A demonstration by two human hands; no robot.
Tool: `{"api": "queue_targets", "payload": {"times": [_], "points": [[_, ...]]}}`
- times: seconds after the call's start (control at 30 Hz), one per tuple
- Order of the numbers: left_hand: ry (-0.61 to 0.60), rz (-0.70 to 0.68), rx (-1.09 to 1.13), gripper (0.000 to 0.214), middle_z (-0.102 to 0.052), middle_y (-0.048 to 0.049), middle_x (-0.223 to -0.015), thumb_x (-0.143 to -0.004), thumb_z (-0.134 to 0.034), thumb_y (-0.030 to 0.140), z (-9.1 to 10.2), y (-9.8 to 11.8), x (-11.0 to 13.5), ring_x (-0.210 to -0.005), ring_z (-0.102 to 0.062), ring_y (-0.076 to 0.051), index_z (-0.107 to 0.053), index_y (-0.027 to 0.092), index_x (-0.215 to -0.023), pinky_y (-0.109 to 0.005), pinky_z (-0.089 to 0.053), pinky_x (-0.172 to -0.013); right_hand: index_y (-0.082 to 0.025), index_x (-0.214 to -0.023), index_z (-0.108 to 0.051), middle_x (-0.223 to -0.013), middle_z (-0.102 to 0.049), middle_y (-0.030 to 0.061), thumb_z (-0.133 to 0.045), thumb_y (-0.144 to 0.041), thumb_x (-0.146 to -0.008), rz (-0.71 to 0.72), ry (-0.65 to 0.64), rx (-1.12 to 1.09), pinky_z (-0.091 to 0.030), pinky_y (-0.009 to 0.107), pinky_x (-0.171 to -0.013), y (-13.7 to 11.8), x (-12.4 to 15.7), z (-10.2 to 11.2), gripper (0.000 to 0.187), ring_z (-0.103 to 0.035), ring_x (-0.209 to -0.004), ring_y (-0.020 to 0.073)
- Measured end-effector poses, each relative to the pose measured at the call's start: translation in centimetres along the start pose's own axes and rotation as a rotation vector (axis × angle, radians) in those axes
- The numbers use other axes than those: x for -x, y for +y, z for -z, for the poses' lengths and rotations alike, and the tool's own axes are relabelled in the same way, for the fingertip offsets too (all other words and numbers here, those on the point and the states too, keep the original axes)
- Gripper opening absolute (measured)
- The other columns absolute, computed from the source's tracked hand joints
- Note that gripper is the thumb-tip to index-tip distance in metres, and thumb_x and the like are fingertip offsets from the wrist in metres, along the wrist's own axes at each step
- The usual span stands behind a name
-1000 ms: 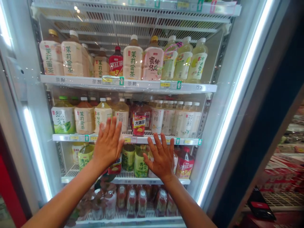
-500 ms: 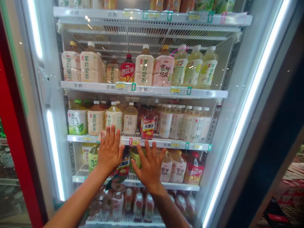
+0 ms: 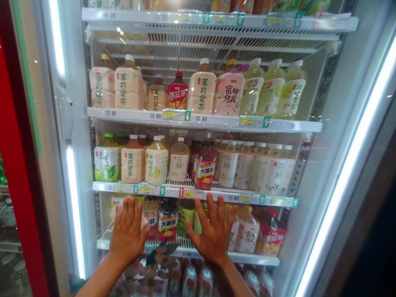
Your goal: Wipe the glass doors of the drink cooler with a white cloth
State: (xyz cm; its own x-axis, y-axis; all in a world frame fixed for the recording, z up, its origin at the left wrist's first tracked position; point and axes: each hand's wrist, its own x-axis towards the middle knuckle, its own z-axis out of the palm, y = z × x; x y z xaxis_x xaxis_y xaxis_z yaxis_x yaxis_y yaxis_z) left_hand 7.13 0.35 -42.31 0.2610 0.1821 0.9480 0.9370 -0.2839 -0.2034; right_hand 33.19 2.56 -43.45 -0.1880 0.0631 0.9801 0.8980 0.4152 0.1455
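Observation:
My left hand [image 3: 127, 231] is raised, palm toward the drinks cooler, its fingers stretched upward and holding nothing. To its right my right hand [image 3: 213, 231] is held up the same way, fingers spread, also empty. Whether either palm touches the glass, I cannot tell. Between the hands, behind them, stand a dark-labelled iced tea bottle [image 3: 168, 222] and a green bottle [image 3: 186, 216] on a lower shelf. Just above the right hand, a red iced tea bottle [image 3: 206, 167] stands at the front of the middle shelf. My hands hide some lower bottles.
White wire shelves with price-tag strips [image 3: 198, 193] carry rows of bottled tea, such as a pink peach bottle [image 3: 229, 93] and a green tea bottle [image 3: 107, 159]. Bright light strips [image 3: 75, 206] run down both sides. A red upright panel [image 3: 23, 173] stands at the left.
My left hand has moved down and left, off the middle shelf's edge, uncovering bottles there. My right hand appears slightly further right and lower. The cooler fills more of the view.

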Motion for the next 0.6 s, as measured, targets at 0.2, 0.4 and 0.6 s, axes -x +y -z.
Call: {"api": "queue_targets", "payload": {"times": [0.2, 0.4, 0.6], "points": [[0.025, 0.074, 0.002, 0.080, 0.011, -0.0088, -0.174, -0.103, -0.037, 0.045, 0.9, -2.9, -2.9, -0.162, 0.010, -0.027, 0.002, 0.014, -0.165, -0.051, 0.003, -0.133, -0.027, -0.165, -0.026, -0.171, -0.020, 0.0051, -0.061, -0.042, -0.097, 0.011, -0.001, 0.012, -0.006, 0.070, -0.129, 0.1, 0.1, 0.0, 0.077, -0.015, -0.161, 0.0334], [-0.061, -0.090, -0.029, 0.084, 0.002, -0.0116, -0.175, -0.100, -0.041, 0.051, 0.6, -1.5, 1.6, -0.163, 0.002, -0.026, -0.004, 0.011, -0.165, -0.044, -0.002, -0.134, -0.028, -0.164, -0.027, -0.170, -0.023, 0.0047, -0.062, -0.041, -0.096, -0.012, 0.001, -0.011, -0.006, 0.069, -0.129, 0.0, 0.1, 0.0, 0.077, -0.015, -0.161, 0.0315], [-0.024, -0.113, -0.026, 0.084, 0.010, -0.0110, -0.175, -0.102, -0.030, 0.059, 1.2, -3.6, -4.9, -0.162, 0.009, -0.028, 0.000, 0.011, -0.165, -0.046, 0.003, -0.133, -0.029, -0.164, -0.028, -0.171, -0.023, 0.0035, -0.062, -0.041, -0.097, -0.021, 0.003, -0.025, -0.006, 0.068, -0.129, -0.1, 0.2, 0.0, 0.076, -0.015, -0.161, 0.0308]]}}
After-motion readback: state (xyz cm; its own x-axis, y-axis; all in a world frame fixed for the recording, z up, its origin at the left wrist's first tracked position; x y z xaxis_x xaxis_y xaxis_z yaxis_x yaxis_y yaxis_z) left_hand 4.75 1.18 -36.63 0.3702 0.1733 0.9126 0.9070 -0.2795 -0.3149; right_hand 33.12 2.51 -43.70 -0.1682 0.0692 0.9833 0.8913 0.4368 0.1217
